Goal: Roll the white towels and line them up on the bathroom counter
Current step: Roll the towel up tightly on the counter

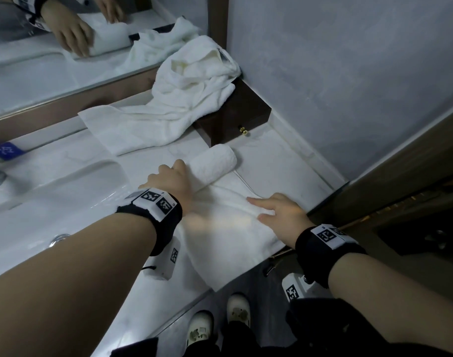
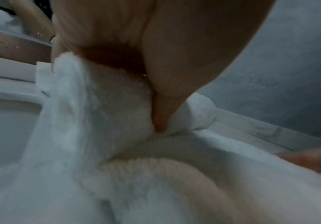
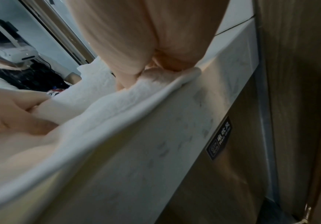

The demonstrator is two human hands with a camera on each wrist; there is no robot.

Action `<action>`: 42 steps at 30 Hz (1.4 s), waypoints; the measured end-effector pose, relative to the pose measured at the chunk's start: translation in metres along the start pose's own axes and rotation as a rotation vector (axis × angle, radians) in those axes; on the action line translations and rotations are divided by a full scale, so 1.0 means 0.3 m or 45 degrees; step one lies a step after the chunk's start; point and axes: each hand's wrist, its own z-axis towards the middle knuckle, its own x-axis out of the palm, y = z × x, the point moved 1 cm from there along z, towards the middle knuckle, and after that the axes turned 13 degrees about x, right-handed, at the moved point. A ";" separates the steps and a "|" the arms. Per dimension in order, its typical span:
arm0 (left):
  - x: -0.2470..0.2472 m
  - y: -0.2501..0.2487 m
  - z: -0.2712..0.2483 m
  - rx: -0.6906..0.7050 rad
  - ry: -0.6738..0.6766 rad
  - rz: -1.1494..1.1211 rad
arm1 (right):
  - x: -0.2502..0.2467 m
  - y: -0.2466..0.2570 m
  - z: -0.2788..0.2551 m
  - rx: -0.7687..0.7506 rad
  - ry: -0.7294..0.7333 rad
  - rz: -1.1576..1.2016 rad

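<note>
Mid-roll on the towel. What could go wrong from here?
1. The left hand grips only the near end of the rolled white terry towel; the far end could lag and the roll may come out coned.
2. The towel's flat part reaches the white marble counter's front edge; it might slide off if the right hand lifts.
3. The loose pile of white towels lies just behind; its edge may get caught.

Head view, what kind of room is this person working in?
Most likely a hotel-style bathroom: a white vanity counter with a moulded sink basin, a wall mirror above it, and loose white towels heaped at the back.
</note>
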 end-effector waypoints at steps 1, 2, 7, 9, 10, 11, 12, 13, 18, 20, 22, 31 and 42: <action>-0.010 0.000 0.010 0.009 0.000 -0.004 | 0.003 -0.003 0.003 0.011 -0.012 0.002; -0.020 0.002 0.019 0.033 0.008 0.003 | 0.004 -0.006 0.006 0.027 -0.021 -0.005; -0.015 0.011 0.027 0.121 0.029 0.067 | 0.006 -0.007 0.006 0.076 -0.050 -0.032; 0.000 0.002 0.019 0.102 0.014 0.082 | 0.003 -0.002 0.003 0.087 -0.053 -0.044; 0.004 0.000 0.016 0.100 0.020 0.081 | 0.000 0.003 0.003 0.088 -0.052 -0.060; 0.004 0.000 0.014 0.109 0.041 0.069 | -0.004 0.008 0.004 0.084 -0.052 -0.089; 0.002 0.002 0.013 0.132 0.068 0.044 | -0.009 0.015 0.008 0.075 -0.057 -0.119; -0.002 0.007 0.012 0.164 0.095 0.017 | -0.013 0.021 0.013 0.068 -0.072 -0.142; -0.006 0.007 0.000 0.214 0.090 -0.006 | -0.026 0.068 0.016 0.133 -0.199 -0.328; -0.004 -0.007 -0.009 0.174 0.066 0.017 | -0.011 0.106 -0.001 0.041 -0.354 -0.674; -0.002 -0.022 -0.017 0.146 0.059 0.057 | 0.024 0.147 -0.023 -0.141 -0.427 -0.821; -0.034 -0.012 -0.017 0.127 0.088 -0.083 | 0.162 0.151 -0.014 -0.472 -0.102 -0.792; -0.152 0.017 0.092 0.127 0.207 -0.223 | 0.198 0.060 -0.008 -0.437 -0.195 -0.916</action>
